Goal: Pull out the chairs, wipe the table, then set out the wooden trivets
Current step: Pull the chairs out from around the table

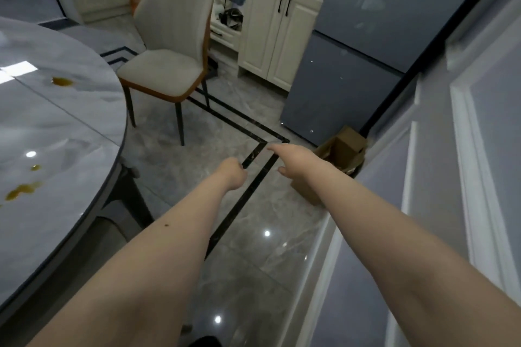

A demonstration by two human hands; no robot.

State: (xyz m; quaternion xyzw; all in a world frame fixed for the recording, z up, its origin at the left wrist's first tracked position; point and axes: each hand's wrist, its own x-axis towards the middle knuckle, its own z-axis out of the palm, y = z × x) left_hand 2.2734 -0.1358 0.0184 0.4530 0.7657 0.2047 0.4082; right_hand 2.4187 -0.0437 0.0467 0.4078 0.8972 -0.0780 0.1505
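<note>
Both bare forearms reach forward from the bottom edge over the glossy grey floor (253, 234). At the end of one, the left hand (232, 173) has its fingers curled into a loose fist and holds nothing. Beside it and a little farther out, the right hand (293, 159) is spread, fingers straight and pointing ahead and to the left, also holding nothing. Neither hand touches anything.

On the left, the round marble-look counter (56, 121) curves along the frame's edge, with a straight seam running across its top. Brown spills (62, 82) lie on it, one near the far rim and more (22, 190) near the close rim.

Beyond the counter's rim stands the chair (166, 65), cream with an orange edge, upright and apart from the counter. Its seat faces left toward the counter, its back toward the white cabinet (277, 34). A cardboard box (342, 149) sits on the floor by the right wall, beside the grey-blue fridge (352, 65).
</note>
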